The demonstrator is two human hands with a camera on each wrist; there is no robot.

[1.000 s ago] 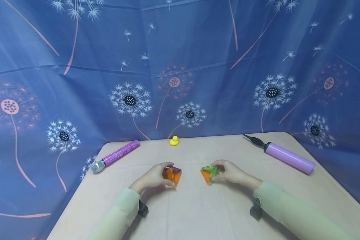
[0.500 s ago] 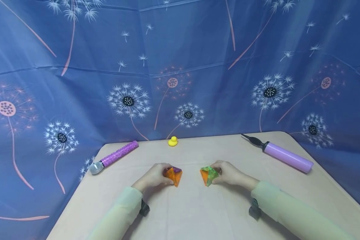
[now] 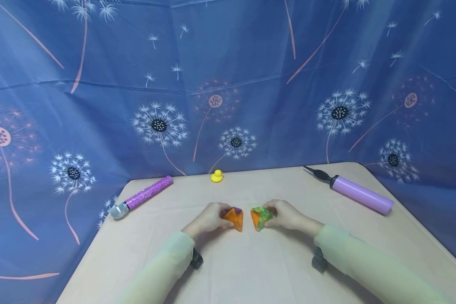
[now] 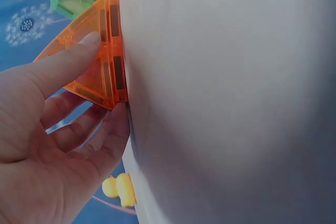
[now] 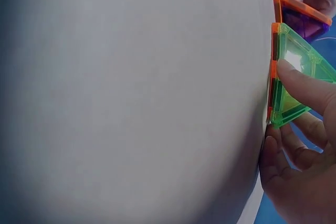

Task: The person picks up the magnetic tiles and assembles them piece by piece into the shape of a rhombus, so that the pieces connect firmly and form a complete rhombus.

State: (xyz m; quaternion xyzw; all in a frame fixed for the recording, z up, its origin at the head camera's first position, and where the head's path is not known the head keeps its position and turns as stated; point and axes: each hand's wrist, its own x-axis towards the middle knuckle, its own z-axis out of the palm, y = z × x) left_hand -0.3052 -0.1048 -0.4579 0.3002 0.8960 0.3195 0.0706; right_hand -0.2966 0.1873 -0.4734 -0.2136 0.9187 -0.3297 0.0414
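Observation:
Near the middle of the table, my left hand pinches a small pyramid of translucent triangular magnetic tiles, orange with purple. In the left wrist view the thumb lies on an orange face, and dark magnets show along the tile edges. My right hand grips a similar pyramid of green and orange magnetic tiles. Its thumb presses the green face in the right wrist view, with the other fingers behind. The two pyramids face each other across a narrow gap, low over the table.
A purple glitter microphone lies at the left of the table. Towards the back edge sits a yellow rubber duck. A lilac hand pump with a black nozzle lies at the right. Behind hangs a blue dandelion-print cloth.
My left hand has moved right with its orange and purple pyramid, narrowing the gap. The right hand, with the green and orange one, has shifted only slightly. The head view has shifted a little.

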